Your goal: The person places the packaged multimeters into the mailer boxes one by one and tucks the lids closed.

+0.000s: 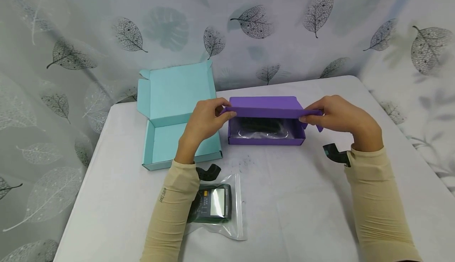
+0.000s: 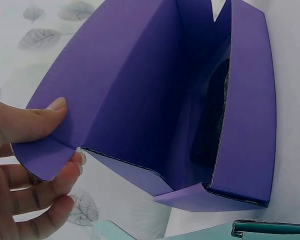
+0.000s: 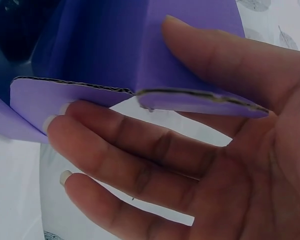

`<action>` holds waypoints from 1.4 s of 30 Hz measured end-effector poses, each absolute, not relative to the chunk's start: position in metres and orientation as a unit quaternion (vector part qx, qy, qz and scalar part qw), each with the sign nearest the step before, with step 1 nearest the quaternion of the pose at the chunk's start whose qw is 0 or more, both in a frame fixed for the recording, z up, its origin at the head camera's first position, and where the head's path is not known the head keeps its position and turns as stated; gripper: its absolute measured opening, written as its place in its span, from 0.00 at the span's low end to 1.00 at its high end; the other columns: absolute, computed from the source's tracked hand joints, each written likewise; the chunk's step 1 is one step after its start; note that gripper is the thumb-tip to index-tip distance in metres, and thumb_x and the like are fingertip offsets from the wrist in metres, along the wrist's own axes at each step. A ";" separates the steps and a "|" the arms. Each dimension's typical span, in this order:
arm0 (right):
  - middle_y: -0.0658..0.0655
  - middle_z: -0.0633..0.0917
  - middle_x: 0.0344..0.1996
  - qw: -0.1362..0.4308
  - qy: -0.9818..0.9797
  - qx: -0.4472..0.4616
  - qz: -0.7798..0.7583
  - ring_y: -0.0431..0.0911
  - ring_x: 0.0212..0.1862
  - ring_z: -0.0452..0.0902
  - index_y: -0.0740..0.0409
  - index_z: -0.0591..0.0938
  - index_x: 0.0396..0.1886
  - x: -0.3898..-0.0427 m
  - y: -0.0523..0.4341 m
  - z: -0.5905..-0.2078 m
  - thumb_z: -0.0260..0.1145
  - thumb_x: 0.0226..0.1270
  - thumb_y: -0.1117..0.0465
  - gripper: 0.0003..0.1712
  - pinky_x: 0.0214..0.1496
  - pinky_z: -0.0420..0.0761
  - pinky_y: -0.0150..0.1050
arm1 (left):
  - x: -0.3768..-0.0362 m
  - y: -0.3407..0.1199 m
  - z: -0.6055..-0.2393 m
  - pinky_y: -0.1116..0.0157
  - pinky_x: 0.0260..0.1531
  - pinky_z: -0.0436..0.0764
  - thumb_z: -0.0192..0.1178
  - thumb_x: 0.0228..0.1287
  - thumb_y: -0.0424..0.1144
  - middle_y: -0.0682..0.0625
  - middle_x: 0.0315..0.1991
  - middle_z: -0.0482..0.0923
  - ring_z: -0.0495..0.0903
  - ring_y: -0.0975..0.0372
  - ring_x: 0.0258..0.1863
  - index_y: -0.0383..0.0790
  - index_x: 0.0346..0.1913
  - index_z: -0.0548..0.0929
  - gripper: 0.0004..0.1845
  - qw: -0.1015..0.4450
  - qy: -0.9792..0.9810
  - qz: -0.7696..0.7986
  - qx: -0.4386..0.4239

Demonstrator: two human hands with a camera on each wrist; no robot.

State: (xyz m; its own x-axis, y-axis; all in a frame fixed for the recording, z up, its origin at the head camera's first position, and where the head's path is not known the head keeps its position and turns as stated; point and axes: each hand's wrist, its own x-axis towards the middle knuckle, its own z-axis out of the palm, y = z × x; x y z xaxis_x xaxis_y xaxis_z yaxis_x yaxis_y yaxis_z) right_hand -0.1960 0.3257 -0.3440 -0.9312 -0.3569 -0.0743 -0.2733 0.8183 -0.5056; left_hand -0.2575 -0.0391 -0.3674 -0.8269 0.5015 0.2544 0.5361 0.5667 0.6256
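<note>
A purple cardboard box (image 1: pixel 266 141) sits in the middle of the table, its lid (image 1: pixel 264 113) partly raised. Inside it lies a dark item in clear plastic (image 1: pixel 261 125); its kind cannot be made out. My left hand (image 1: pixel 207 116) pinches the left corner of the lid's front flap, thumb on the inner face in the left wrist view. At the other end my right hand (image 1: pixel 335 114) grips the lid's right corner, thumb on the flap (image 3: pixel 195 30) and the other fingers (image 3: pixel 115 155) behind and beside the side tabs.
Left of the purple box stands an open teal cardboard box (image 1: pixel 177 92) with its lid upright. Nearer the front, under my left forearm, lies a clear zip bag (image 1: pixel 236 214) holding a dark device with a screen (image 1: pixel 217 202). A leaf-patterned curtain (image 1: pixel 241 49) hangs behind the table.
</note>
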 end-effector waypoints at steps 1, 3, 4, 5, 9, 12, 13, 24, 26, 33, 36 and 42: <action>0.46 0.84 0.25 0.085 0.949 -0.167 -0.253 0.43 0.29 0.76 0.53 0.92 0.46 -0.196 0.325 -0.344 0.70 0.75 0.57 0.09 0.33 0.74 0.39 | -0.258 -0.039 -0.367 0.61 0.30 0.67 0.71 0.70 0.41 0.50 0.25 0.72 0.70 0.58 0.28 0.38 0.47 0.88 0.10 0.023 -0.886 -0.359 -0.293; 0.45 0.85 0.26 0.089 0.949 -0.165 -0.252 0.43 0.29 0.77 0.54 0.92 0.47 -0.196 0.325 -0.344 0.70 0.74 0.57 0.09 0.35 0.75 0.39 | -0.258 -0.039 -0.368 0.61 0.30 0.67 0.71 0.70 0.41 0.51 0.24 0.71 0.69 0.59 0.27 0.40 0.43 0.88 0.08 0.022 -0.887 -0.355 -0.296; 0.45 0.85 0.26 0.092 0.949 -0.167 -0.251 0.43 0.29 0.77 0.55 0.92 0.47 -0.196 0.325 -0.345 0.70 0.74 0.57 0.10 0.35 0.76 0.39 | -0.258 -0.039 -0.368 0.62 0.29 0.66 0.71 0.69 0.41 0.51 0.24 0.70 0.68 0.59 0.26 0.40 0.40 0.87 0.07 0.021 -0.887 -0.353 -0.298; 0.45 0.85 0.26 0.095 0.950 -0.166 -0.249 0.43 0.29 0.77 0.54 0.92 0.47 -0.197 0.324 -0.345 0.71 0.73 0.57 0.10 0.36 0.76 0.39 | -0.258 -0.039 -0.368 0.62 0.28 0.65 0.71 0.69 0.41 0.52 0.23 0.68 0.67 0.60 0.25 0.40 0.37 0.86 0.07 0.021 -0.887 -0.351 -0.301; 0.45 0.83 0.23 0.108 0.949 -0.169 -0.242 0.43 0.28 0.78 0.54 0.92 0.46 -0.198 0.323 -0.346 0.71 0.73 0.57 0.09 0.36 0.76 0.40 | -0.259 -0.039 -0.369 0.62 0.27 0.62 0.71 0.70 0.41 0.53 0.21 0.64 0.64 0.61 0.23 0.42 0.29 0.81 0.12 0.017 -0.889 -0.340 -0.308; 0.45 0.83 0.22 0.119 0.948 -0.169 -0.242 0.43 0.27 0.78 0.53 0.92 0.43 -0.200 0.321 -0.347 0.71 0.73 0.57 0.07 0.35 0.76 0.41 | -0.260 -0.039 -0.368 0.62 0.26 0.61 0.71 0.70 0.41 0.53 0.20 0.63 0.64 0.61 0.23 0.43 0.27 0.80 0.14 0.012 -0.892 -0.330 -0.310; 0.46 0.82 0.21 0.122 0.947 -0.169 -0.243 0.43 0.27 0.77 0.52 0.92 0.42 -0.200 0.321 -0.348 0.71 0.73 0.57 0.07 0.35 0.75 0.41 | -0.260 -0.039 -0.368 0.62 0.26 0.61 0.71 0.70 0.41 0.53 0.20 0.63 0.64 0.61 0.23 0.43 0.27 0.79 0.15 0.010 -0.893 -0.327 -0.310; 0.46 0.80 0.17 0.153 0.944 -0.179 -0.230 0.43 0.23 0.76 0.52 0.89 0.34 -0.204 0.316 -0.352 0.71 0.72 0.60 0.06 0.30 0.71 0.40 | -0.259 -0.037 -0.370 0.64 0.24 0.58 0.71 0.69 0.43 0.54 0.18 0.59 0.62 0.62 0.20 0.43 0.21 0.71 0.22 -0.023 -0.906 -0.294 -0.304; 0.47 0.80 0.17 0.158 0.943 -0.178 -0.231 0.43 0.23 0.75 0.53 0.89 0.34 -0.204 0.315 -0.353 0.71 0.72 0.61 0.05 0.29 0.70 0.40 | -0.259 -0.036 -0.370 0.64 0.23 0.58 0.71 0.69 0.43 0.54 0.18 0.60 0.62 0.62 0.20 0.43 0.21 0.72 0.22 -0.030 -0.908 -0.290 -0.302; 0.47 0.83 0.19 0.171 0.940 -0.173 -0.239 0.44 0.22 0.79 0.58 0.90 0.40 -0.206 0.312 -0.358 0.72 0.68 0.64 0.04 0.37 0.76 0.43 | -0.259 -0.036 -0.372 0.65 0.22 0.61 0.71 0.70 0.43 0.53 0.18 0.65 0.66 0.62 0.20 0.42 0.23 0.79 0.18 -0.052 -0.915 -0.271 -0.296; 0.48 0.86 0.23 0.174 0.940 -0.171 -0.238 0.44 0.22 0.81 0.61 0.90 0.45 -0.207 0.311 -0.359 0.72 0.67 0.65 0.09 0.43 0.78 0.47 | -0.259 -0.036 -0.373 0.65 0.21 0.61 0.71 0.70 0.44 0.54 0.17 0.64 0.66 0.62 0.19 0.42 0.24 0.81 0.17 -0.065 -0.915 -0.267 -0.295; 0.48 0.87 0.24 0.185 0.942 -0.166 -0.225 0.42 0.28 0.83 0.67 0.88 0.51 -0.209 0.307 -0.360 0.72 0.67 0.65 0.15 0.49 0.79 0.53 | -0.260 -0.035 -0.375 0.66 0.20 0.57 0.72 0.68 0.43 0.56 0.15 0.56 0.60 0.64 0.17 0.45 0.17 0.69 0.26 -0.076 -0.915 -0.264 -0.297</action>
State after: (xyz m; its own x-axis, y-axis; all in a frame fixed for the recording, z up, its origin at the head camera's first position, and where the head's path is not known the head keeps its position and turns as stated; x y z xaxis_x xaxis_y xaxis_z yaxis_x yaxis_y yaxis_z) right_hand -0.2093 0.3071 -0.3602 -0.8765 -0.3966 -0.2730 -0.2301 0.8431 -0.4860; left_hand -0.2600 -0.0353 -0.3748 -0.8124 0.5828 0.0179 0.5025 0.6843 0.5285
